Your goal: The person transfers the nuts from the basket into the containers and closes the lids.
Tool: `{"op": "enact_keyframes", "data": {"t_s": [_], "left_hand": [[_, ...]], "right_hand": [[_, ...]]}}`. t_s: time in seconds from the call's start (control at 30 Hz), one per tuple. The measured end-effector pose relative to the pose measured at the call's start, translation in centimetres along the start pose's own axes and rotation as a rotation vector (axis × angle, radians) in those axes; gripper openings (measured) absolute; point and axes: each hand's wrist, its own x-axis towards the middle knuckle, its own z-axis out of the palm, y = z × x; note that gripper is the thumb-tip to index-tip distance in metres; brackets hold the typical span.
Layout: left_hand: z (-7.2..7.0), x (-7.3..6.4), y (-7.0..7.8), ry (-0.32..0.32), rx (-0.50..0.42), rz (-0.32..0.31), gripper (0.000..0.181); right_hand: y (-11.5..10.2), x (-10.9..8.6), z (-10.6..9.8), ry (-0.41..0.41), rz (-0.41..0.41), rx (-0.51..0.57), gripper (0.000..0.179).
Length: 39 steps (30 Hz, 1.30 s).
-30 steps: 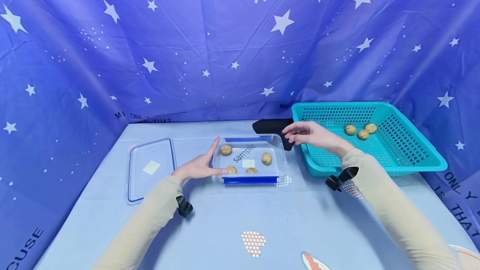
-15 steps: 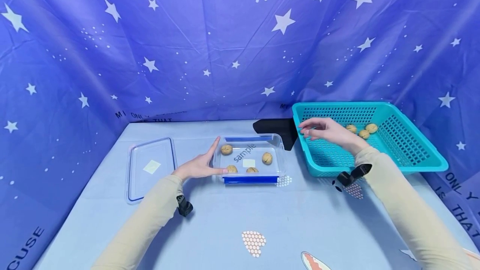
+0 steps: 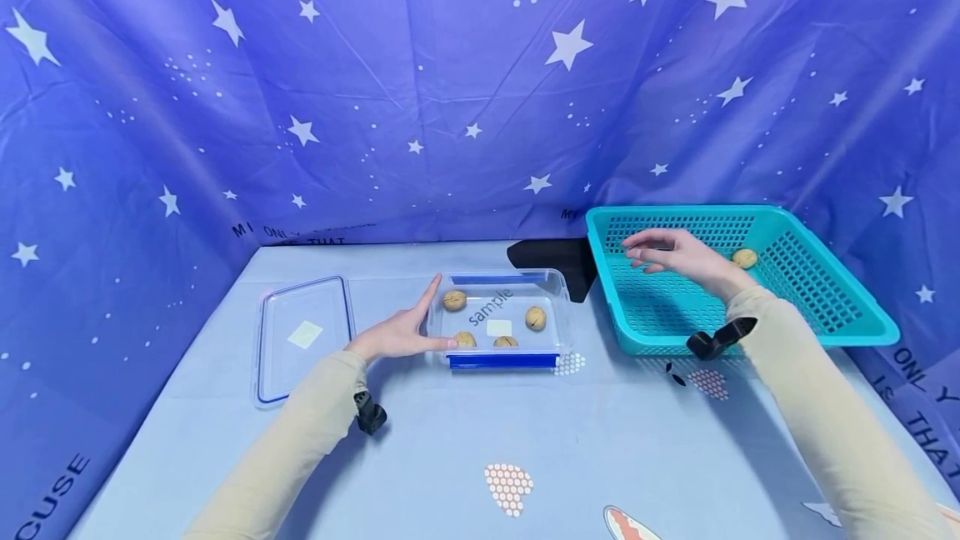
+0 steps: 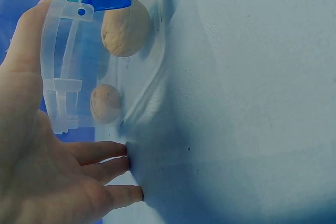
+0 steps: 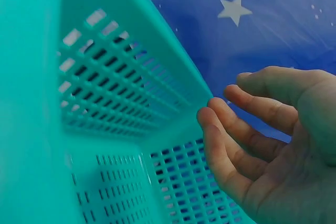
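In the head view my left hand (image 3: 397, 335) rests against the left end of a clear plastic food box (image 3: 502, 361) with blue latches, thumb and forefinger spread along it. The left wrist view shows its other fingers (image 4: 102, 153) straight and apart below the box corner. Several walnuts (image 3: 536, 318) lie inside the box. My right hand (image 3: 682, 257) hovers over the left part of a teal basket (image 3: 847, 307), fingers loosely bent with nothing between them. A walnut (image 3: 745, 258) shows in the basket beyond the wrist; the hand and forearm hide part of the basket floor.
The box's clear lid (image 3: 285, 357), with a blue seal, lies flat left of the box. A black flat patch (image 3: 551, 261) sits between box and basket. A starry blue curtain (image 3: 420, 90) hangs behind the pale blue tablecloth (image 3: 420, 473).
My right hand has moved right, from between the box and the basket to over the basket, now covering two of the walnuts there. The left hand and box stay put.
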Motion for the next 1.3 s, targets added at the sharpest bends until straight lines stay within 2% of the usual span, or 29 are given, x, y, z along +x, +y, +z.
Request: {"op": "enact_keyframes", "data": {"t_s": [0.3, 0.77, 1.1, 1.3], "left_hand": [[0.0, 0.0, 0.0, 0.0, 0.001, -0.001, 0.114], [-0.1, 0.1, -0.2, 0.0, -0.003, -0.013, 0.114], [-0.1, 0.1, 0.0, -0.005, 0.008, -0.015, 0.115], [-0.1, 0.0, 0.1, -0.006, 0.01, -0.014, 0.114]], "right_hand": [[1.3, 0.0, -1.7, 0.023, 0.008, 0.015, 0.049], [3.3, 0.5, -3.8, 0.09, 0.145, -0.065, 0.051], [4.8, 0.5, -4.9, 0.134, 0.184, -0.042, 0.05], [6.1, 0.2, -5.8, 0.172, 0.19, -0.021, 0.057]]}}
